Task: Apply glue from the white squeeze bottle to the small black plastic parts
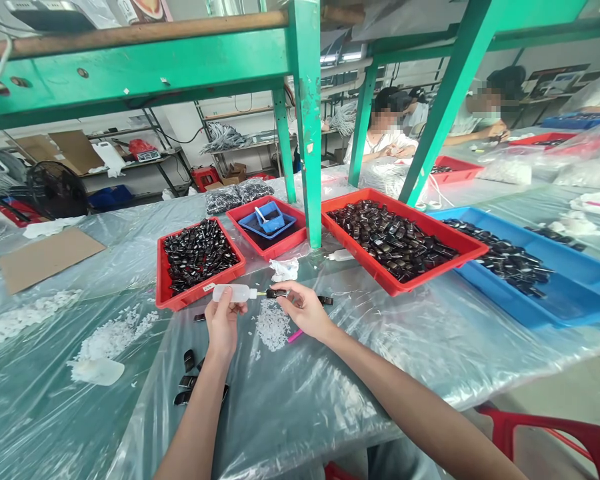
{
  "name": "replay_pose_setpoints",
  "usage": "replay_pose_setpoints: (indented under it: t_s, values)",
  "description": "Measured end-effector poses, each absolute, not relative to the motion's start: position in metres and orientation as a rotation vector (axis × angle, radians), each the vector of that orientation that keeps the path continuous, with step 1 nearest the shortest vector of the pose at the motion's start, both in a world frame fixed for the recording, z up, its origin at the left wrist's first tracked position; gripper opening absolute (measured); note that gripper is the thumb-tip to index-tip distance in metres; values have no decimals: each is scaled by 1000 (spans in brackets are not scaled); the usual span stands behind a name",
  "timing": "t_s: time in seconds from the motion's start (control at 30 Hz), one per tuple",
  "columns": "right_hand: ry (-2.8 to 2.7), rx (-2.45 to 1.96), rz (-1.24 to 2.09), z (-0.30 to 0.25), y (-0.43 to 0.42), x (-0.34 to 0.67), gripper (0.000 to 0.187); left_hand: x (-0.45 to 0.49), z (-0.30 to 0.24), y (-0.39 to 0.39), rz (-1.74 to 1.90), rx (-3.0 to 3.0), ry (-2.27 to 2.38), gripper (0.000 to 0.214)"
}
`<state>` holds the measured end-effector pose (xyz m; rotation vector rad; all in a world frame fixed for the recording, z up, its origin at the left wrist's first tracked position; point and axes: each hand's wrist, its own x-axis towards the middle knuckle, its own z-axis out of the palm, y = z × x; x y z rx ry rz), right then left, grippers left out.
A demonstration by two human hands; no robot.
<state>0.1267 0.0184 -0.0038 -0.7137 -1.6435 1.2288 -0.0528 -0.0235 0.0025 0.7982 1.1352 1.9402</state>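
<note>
My left hand [223, 325] is closed around a translucent white squeeze bottle [236, 293] with a thin needle tip, lying sideways and pointing right. In my right hand [304, 308] a small glossy black plastic part [276, 293] is pinched between the fingers. The needle tip meets the left end of that part, or comes very near it. Beneath them lies a heap of small white pieces [273, 325], with a pink stick [295, 336] beside it. Several loose black parts [188, 381] rest by my left forearm, and another black part [325, 301] lies behind my right hand.
Red trays of black parts [200, 303] [395, 283] stand ahead, left and right. Between them are a red tray [267, 250] holding a blue scoop and a green post [307, 133]. A blue tray [580, 293] sits right. Co-workers [380, 143] sit across the plastic-covered table.
</note>
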Motion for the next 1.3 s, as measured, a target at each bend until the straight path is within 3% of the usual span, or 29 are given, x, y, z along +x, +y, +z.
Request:
replay_pose_setpoints:
  t_s: [0.4,0.63,0.97,1.13,1.3]
  values:
    - [-1677,-833,986,-5,33,150,28,-63,2,-19,2002,610,1099,36]
    - [-2083,-1116,598,-6,27,213,29,-68,4,-18,2043,555,1030,36]
    - [-2482,-1333,351,6,19,224,26,-75,5,-16,2073,452,953,36]
    - [-2547,-1200,450,17,1,196,24,-95,11,-17,2170,301,814,33]
    - [-2756,-730,515,16,-35,137,17,-111,10,-17,2219,213,733,30]
